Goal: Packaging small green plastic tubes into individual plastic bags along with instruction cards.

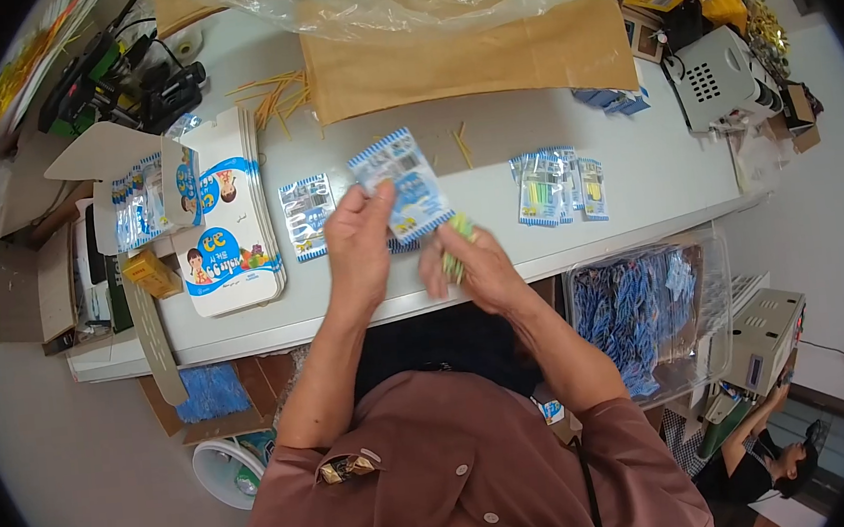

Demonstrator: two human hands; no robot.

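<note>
My left hand (360, 244) pinches a blue-and-white plastic packet (407, 179) between thumb and fingers, over the near part of the table. Close beside its lower edge, my right hand (483, 270) is closed round a small bunch of thin green-yellow sticks (458, 247); its fingers are smeared by motion. A similar packet (307, 215) lies just left of my left hand, and another sits partly hidden beneath the hands. To the right lie several packets (542, 190) with green sticks showing inside, and one packet (592, 188) with yellow ones. A few loose yellow sticks (462, 146) rest beyond my hands.
Flat printed cartons (233, 280) are stacked at left, beside an open box of packets (151, 202). A brown cardboard sheet (464, 59) and clear bag (399, 4) of sticks cover the back. A clear tub (722, 307) holds blue packets below right. Another person (760, 460) works far right.
</note>
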